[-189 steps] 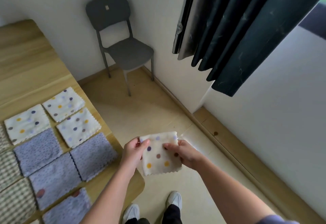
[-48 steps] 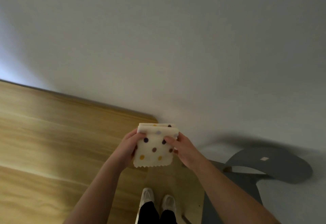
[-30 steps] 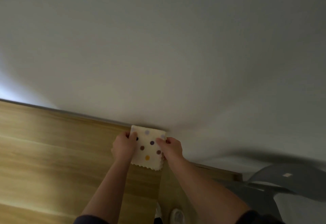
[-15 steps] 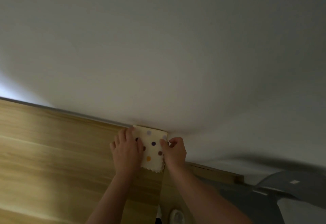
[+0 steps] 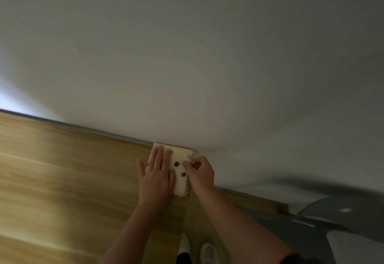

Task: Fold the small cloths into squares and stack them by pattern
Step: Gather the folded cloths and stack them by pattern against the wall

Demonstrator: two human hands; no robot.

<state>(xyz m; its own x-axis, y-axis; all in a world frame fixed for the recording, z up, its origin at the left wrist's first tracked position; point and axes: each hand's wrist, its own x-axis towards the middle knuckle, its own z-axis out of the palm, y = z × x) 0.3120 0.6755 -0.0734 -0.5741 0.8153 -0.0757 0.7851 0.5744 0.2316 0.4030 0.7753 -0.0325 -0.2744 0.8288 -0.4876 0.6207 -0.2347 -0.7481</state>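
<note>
Dim, soft focus; cool glare far left; wide-angle edge distortion.

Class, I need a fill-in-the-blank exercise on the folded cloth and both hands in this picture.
1. The folded cloth is patterned with ____.
2. The left hand lies ____ on the cloth.
3. The right hand pinches the cloth's ____ edge.
4. The cloth rests at the corner of the wooden ____.

Missing words: dots; flat; right; table

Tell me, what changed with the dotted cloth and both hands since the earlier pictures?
The dotted cloth, earlier held in the air, now lies on the table at its far corner. The left hand let go and presses flat on it. The right hand still pinches its right edge.
</note>
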